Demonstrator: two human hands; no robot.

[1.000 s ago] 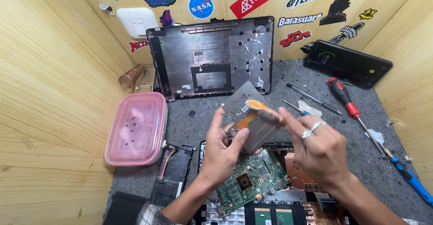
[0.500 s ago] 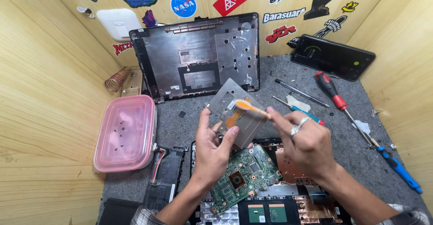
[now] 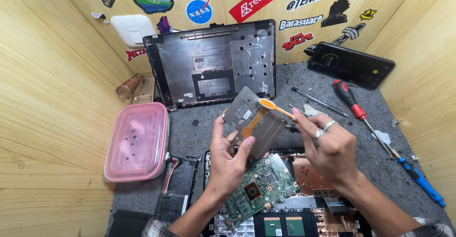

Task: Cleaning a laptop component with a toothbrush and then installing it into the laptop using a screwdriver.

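At nine o'clock on the grey mat sits a pink plastic container point(image 3: 137, 142) with tiny screws inside, and at its lower right lies a flat black battery pack point(image 3: 176, 189) with coloured wires. Toward eleven o'clock a copper-coloured coil point(image 3: 128, 86) rests by the wooden wall. The left hand point(image 3: 228, 161), just left of centre, pinches a flat silver metal plate point(image 3: 254, 120) — thumb pressed on its near face at the lower edge, index finger up along its left edge — holding it tilted above the mat. At twelve o'clock behind it a black laptop bottom cover point(image 3: 213, 61) leans against the stickered wall. Below the hands, at six o'clock, a green circuit board point(image 3: 259, 189) lies tilted in the opened laptop chassis point(image 3: 311, 218). The right hand point(image 3: 330, 146), rings on two fingers, closes its fingertips on an orange spudger point(image 3: 275, 107) whose rounded tip touches the plate's upper right part. At two o'clock lie a red-handled screwdriver point(image 3: 349, 99) and a dark phone point(image 3: 350, 66); at four o'clock, a blue-handled tool point(image 3: 420, 180).
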